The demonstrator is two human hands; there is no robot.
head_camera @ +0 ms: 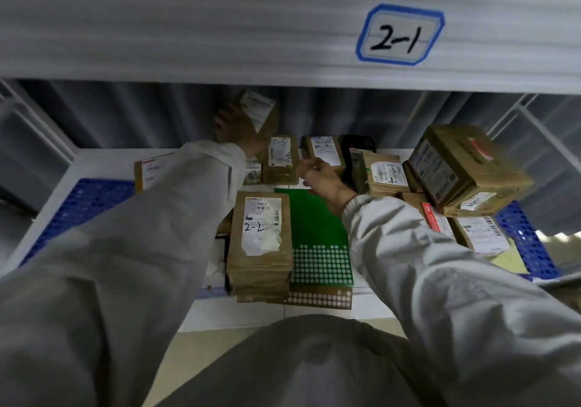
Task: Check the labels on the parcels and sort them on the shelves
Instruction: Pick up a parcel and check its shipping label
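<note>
Parcels of brown kraft paper lie across a white shelf [103,158], under a grey shelf edge carrying a blue-bordered tag marked "2-1" [400,34]. At far left, a blue perforated panel [81,205] sits on the shelf, and a brown parcel with a red-topped label [151,171] stands just behind the left sleeve.

Left hand [234,130] is raised at the back of the shelf, fingers curled round a small brown parcel with a white label [256,108], held tilted and clear of the shelf surface.

Centre front: a stack of flat brown parcels [259,249], the top one hand-marked "2-2". Touching its right side lies a green sheet with rows of white round stickers [317,243]. Behind it stands a brown parcel marked "2-5" [279,160], with a further labelled brown parcel [325,152] just beside it to the right.

Right hand [317,175] hovers low over the far end of the green sheet, fingers bent; whether it holds anything cannot be told.

Right of it, a black packet [358,147] lies at the back, beside a brown parcel marked "1-2" [385,174]. At far right a large brown carton [465,168] sits tilted on top of other parcels.
</note>
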